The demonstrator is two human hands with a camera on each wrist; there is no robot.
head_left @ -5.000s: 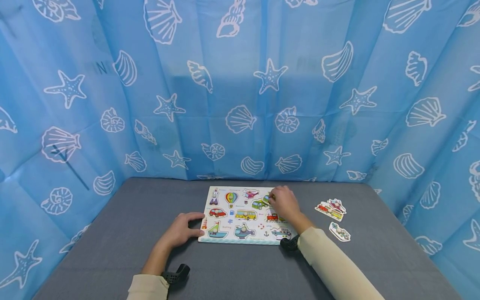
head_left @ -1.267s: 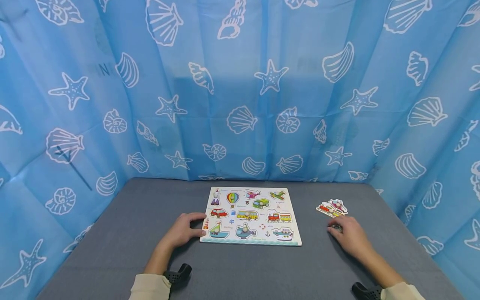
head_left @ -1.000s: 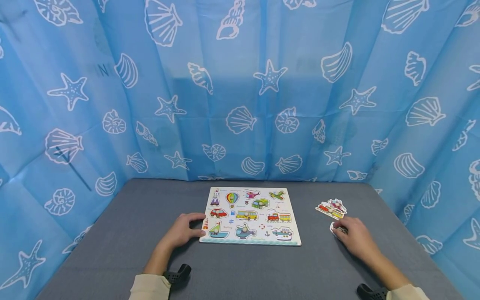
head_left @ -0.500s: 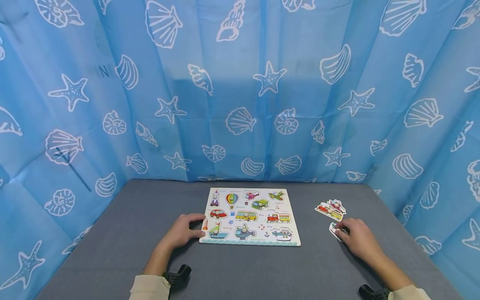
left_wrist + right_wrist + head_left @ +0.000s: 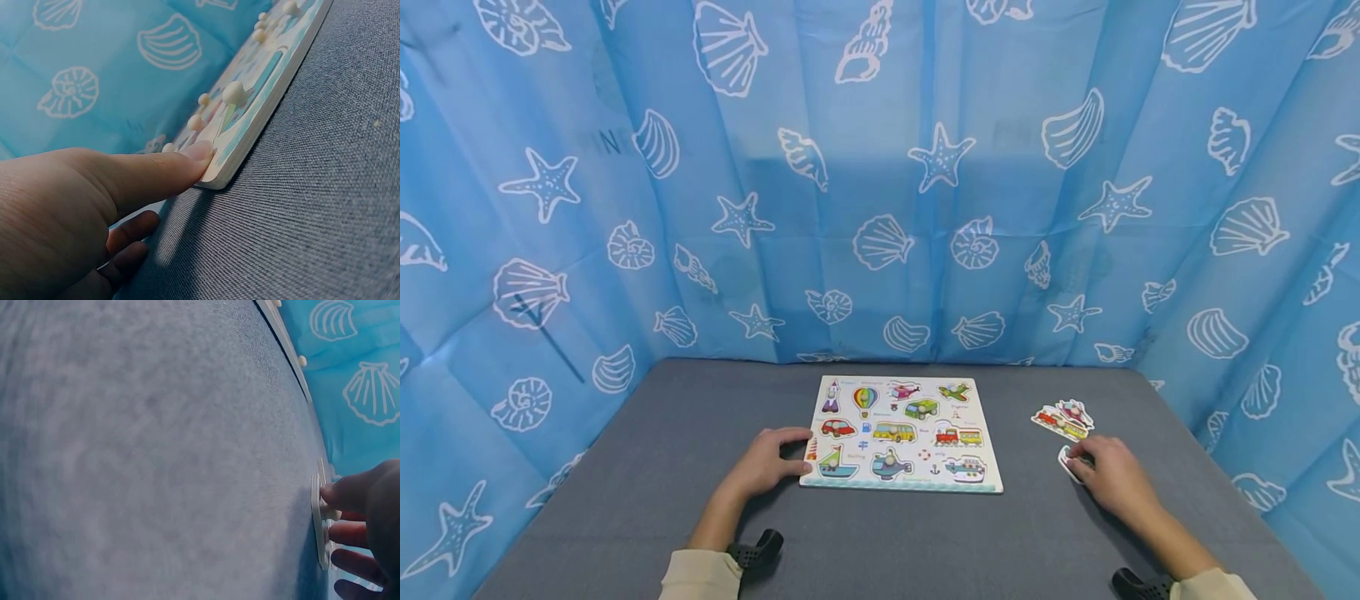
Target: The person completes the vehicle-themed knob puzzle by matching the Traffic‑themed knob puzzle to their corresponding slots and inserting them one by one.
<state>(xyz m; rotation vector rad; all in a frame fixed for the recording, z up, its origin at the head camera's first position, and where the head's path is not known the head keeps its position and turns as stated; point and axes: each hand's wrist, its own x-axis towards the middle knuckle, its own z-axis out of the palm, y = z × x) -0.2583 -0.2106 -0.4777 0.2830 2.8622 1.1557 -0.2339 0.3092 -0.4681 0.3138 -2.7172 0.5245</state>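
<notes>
In the head view a wooden knob puzzle board [image 5: 917,482] with vehicle pictures lies mid-table. My left hand [image 5: 762,458] is at its left edge, index finger and thumb straight against it. The left wrist view shows the thumb [image 5: 165,172] pressing on the board's corner, other fingers hanging loosely below. Right of the board, my right hand [image 5: 1112,475] pinches a white-edged knobbed puzzle piece [image 5: 1065,461], mostly hidden under the fingers. In the right wrist view the piece [image 5: 317,519] stands edge-on, its knob between thumb and index finger.
Just beyond the right hand, a train puzzle piece [image 5: 1056,422] and a pink-and-white piece [image 5: 1077,411] lie overlapping. Grey cloth covers the table [image 5: 887,542]. A blue shell-patterned curtain [image 5: 880,192] rises along the back and sides.
Five seconds ago my right hand held a green puzzle piece over the board; it has since moved right to the white-edged piece, which has barely shifted lately. My left hand has stayed put.
</notes>
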